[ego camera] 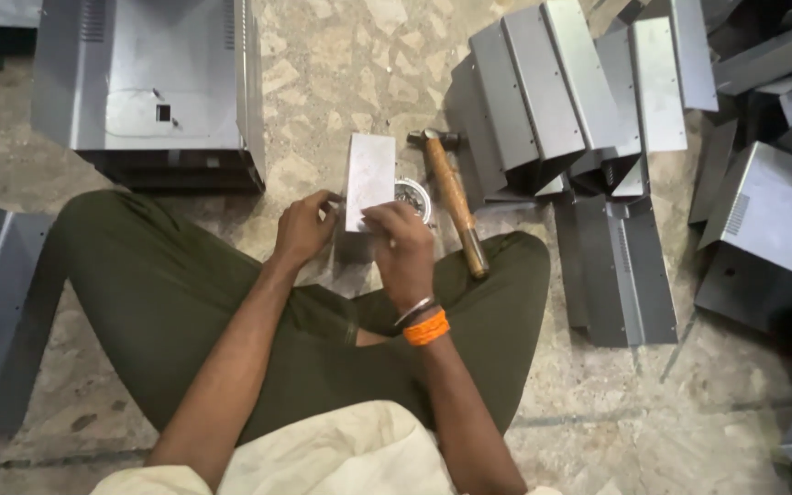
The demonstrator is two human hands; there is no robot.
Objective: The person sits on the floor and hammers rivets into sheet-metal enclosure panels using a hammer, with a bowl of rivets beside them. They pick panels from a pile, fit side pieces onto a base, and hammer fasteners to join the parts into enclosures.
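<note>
While we sit on the floor, our left hand [302, 229] and right hand [402, 247] both grip a small metal plate [369, 179] at 12 o'clock. Our hammer [452, 197] lies at 1 o'clock, near bent metal sheets [561, 92].

I'm looking down into a small sheet-metal workshop, with the work done seated on a stone-chip floor [341, 55]. Folded grey metal panels [552, 92] lie heaped to the right (some with punched vent slots), a bent metal cabinet shell [158, 82] stands ahead on the left, and a wooden-handled hammer [451, 197] lies on the floor between them.
</note>
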